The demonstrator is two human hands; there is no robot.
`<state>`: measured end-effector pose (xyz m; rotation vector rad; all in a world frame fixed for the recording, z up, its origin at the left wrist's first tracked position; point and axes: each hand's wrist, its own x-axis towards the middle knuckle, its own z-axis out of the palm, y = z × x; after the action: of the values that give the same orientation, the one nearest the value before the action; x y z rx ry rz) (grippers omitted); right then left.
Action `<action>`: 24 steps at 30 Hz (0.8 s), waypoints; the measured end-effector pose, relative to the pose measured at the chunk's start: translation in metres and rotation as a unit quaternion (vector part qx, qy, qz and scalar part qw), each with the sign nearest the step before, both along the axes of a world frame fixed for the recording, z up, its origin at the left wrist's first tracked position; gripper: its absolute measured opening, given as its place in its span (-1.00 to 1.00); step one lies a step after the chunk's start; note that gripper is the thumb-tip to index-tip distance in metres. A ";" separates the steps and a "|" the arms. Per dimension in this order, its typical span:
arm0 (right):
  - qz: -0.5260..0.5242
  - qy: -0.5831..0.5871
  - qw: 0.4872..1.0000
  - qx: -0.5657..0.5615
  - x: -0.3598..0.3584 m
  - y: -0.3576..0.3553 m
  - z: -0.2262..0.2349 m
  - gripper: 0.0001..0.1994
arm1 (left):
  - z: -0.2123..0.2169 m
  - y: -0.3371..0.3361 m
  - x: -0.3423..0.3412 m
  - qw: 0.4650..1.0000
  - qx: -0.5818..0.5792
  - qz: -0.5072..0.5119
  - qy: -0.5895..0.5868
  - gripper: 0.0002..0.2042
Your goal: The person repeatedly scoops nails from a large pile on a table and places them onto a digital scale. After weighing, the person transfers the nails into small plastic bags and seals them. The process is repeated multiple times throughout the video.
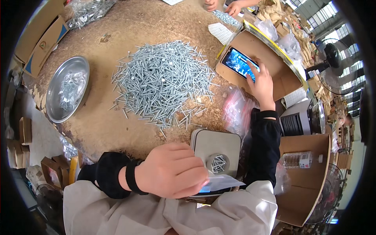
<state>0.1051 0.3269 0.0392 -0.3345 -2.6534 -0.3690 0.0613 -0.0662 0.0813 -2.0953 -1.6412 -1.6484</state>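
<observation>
My left hand [172, 171] is closed, its fingertips pinching a clear plastic bag [221, 182] over the near edge of a weighing scale [219, 137]. On the scale's metal plate stands a small round cup [209, 164] with several silvery screws [218, 163] in it. My right hand [261, 82] reaches into an open cardboard box [280, 58], fingers apart and touching the lit screen of a phone [239, 63]. The phone leans inside the box. A large heap of screws [162, 80] lies on the table, beyond my left hand.
At left stands a metal bowl [82, 94] with bagged screws. Clear bags with red edges [236, 109] lie beside my right forearm. A carton [305, 188] holding a plastic bottle [299, 160] stands at right. Another person's hands [235, 8] work at the far side.
</observation>
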 end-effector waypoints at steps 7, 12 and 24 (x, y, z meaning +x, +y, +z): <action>-0.009 0.002 1.000 -0.008 0.005 0.000 -0.003 -0.44 | -0.003 0.004 0.000 1.000 0.006 0.001 0.012 -0.89; -0.009 0.047 0.997 -0.052 0.011 0.010 -0.007 -0.39 | -0.003 0.006 0.000 1.000 -0.006 -0.001 0.007 -0.89; -0.077 0.145 0.986 -0.018 -0.012 0.007 -0.027 -0.30 | -0.006 0.011 0.000 1.000 -0.023 -0.005 0.008 -0.87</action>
<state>0.0928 0.3340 0.0119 -0.5627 -2.3584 -0.2966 0.0615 -0.0555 0.0751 -2.1344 -1.6826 -1.6088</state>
